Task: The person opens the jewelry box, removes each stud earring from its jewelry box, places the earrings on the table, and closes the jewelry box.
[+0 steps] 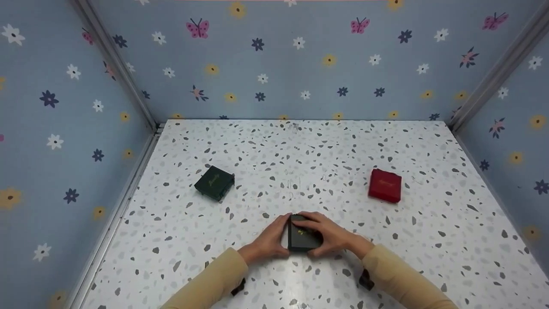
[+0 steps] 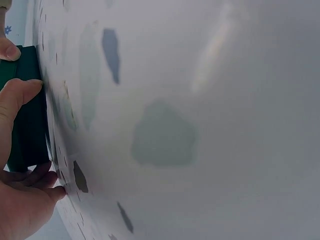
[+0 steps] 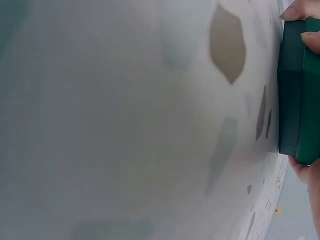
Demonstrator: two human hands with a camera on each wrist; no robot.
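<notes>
A small dark green box (image 1: 299,243) with gold lettering on its lid lies flat on the speckled table, near the front middle. My left hand (image 1: 268,242) grips its left side, thumb at the near corner and fingers at the far one. From the right, my right hand (image 1: 329,234) holds the same box, its fingers over the far part of the lid and its thumb at the near edge. In the left wrist view the thumb presses the side of the green box (image 2: 32,125). The right wrist view shows a seam along the box (image 3: 291,100).
Another dark green box (image 1: 214,183) with gold lettering sits turned at an angle, back left. A red box (image 1: 385,186) lies at the back right. Patterned blue panels (image 1: 291,64) wall the white speckled table (image 1: 296,150) at the back and both sides.
</notes>
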